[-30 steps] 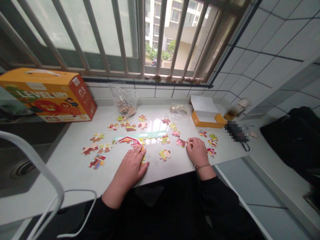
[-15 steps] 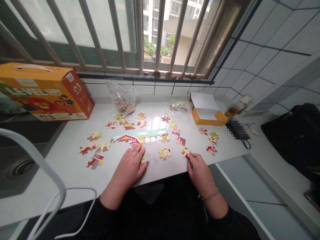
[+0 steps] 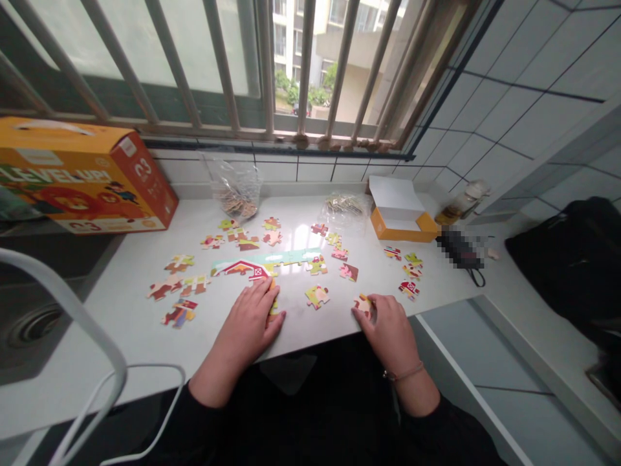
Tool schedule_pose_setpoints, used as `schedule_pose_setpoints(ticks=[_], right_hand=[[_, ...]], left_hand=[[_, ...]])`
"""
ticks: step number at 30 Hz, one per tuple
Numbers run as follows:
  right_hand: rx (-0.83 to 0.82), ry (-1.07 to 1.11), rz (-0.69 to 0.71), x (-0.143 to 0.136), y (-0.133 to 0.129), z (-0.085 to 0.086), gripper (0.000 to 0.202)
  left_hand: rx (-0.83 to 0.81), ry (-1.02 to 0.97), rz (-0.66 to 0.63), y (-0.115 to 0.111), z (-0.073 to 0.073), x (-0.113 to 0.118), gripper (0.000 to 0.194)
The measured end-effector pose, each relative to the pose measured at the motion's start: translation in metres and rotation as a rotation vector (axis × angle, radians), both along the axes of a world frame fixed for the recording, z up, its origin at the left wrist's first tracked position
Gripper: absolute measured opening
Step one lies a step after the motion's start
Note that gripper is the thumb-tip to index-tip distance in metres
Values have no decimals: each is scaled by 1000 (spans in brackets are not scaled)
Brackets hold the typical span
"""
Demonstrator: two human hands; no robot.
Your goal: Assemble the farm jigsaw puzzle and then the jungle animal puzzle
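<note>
My left hand [image 3: 250, 318] lies flat over the lower edge of the partly joined jigsaw puzzle [image 3: 291, 257], which shows sky and a red barn. Its fingers are stretched out and partly cover a yellow-edged piece beneath them. Near the counter's front edge, my right hand [image 3: 385, 327] grips a small puzzle piece [image 3: 361, 304] between thumb and fingers. That piece shows pinkish and brown patches and is partly hidden by the fingers. Between my hands rests a loose green and pink puzzle piece [image 3: 317, 296], touched by neither.
Several loose pieces [image 3: 180, 312] lie left, and others [image 3: 409, 289] lie right. Two clear plastic bags [image 3: 237, 194] stand or lie behind. An orange box [image 3: 140, 184] is at the back left, a small open box [image 3: 402, 223] at the back right. A white bent tube [image 3: 109, 343] crosses the left foreground.
My right hand's grip has shifted: the thumb now sits at the piece's near left side, and the piece looks turned. My left hand keeps its place on the puzzle. The view has shifted slightly.
</note>
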State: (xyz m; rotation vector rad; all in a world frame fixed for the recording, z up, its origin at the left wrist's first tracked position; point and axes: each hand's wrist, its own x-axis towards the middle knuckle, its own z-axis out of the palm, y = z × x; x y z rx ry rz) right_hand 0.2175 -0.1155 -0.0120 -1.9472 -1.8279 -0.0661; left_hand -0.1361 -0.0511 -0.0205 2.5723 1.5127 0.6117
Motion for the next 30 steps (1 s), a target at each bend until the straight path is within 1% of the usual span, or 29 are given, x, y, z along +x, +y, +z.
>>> schedule_pose_setpoints(ticks=[1, 3, 4, 6, 7, 8, 11, 13, 15, 17, 18, 20, 21, 22, 24, 25, 27, 28, 30], right_hand=[[-18, 4, 32, 1, 0, 1, 30], [-52, 28, 145, 3, 2, 5, 25], [-64, 42, 214, 4, 3, 7, 26], [-57, 65, 309, 5, 5, 11, 39], [-40, 74, 316, 5, 6, 13, 45], [-15, 81, 293, 4, 7, 14, 46], [25, 86, 163, -1, 7, 16, 31], [-7, 71, 134, -5, 7, 15, 32], [-57, 70, 165, -9, 9, 14, 31], [-92, 101, 248, -10, 11, 12, 29], [-99, 124, 297, -11, 13, 12, 31], [-79, 156, 359, -10, 16, 12, 40], [-56, 160, 355, -10, 18, 13, 42], [-29, 157, 327, -10, 18, 13, 41], [5, 138, 243, -12, 18, 13, 31], [3, 127, 208, -13, 17, 12, 29], [-33, 111, 182, -16, 15, 10, 36], [-55, 112, 191, -17, 15, 9, 39], [-91, 137, 245, -19, 16, 7, 40]], left_hand=[[-4, 2, -1, 0, 0, 0, 54], [-10, 9, -2, 0, 1, 0, 54], [-13, 11, -2, 1, 1, 0, 54], [-13, 10, -4, 0, 3, -1, 53], [-9, 8, -7, 0, 4, -1, 53], [1, 4, -15, -1, 5, -1, 52], [53, -16, -106, -4, 10, 5, 46], [79, -13, -205, -8, 13, 15, 45], [79, 11, -294, -11, 15, 28, 45], [63, 35, -350, -13, 16, 42, 46], [51, 43, -364, -14, 16, 47, 45], [28, 47, -351, -15, 17, 54, 43], [22, 46, -327, -15, 17, 55, 41], [20, 44, -299, -15, 18, 55, 39], [27, 35, -245, -15, 20, 54, 35], [31, 31, -221, -15, 21, 52, 33], [40, 28, -174, -15, 23, 51, 29], [46, 30, -149, -15, 24, 50, 29], [57, 39, -110, -16, 24, 50, 28]])
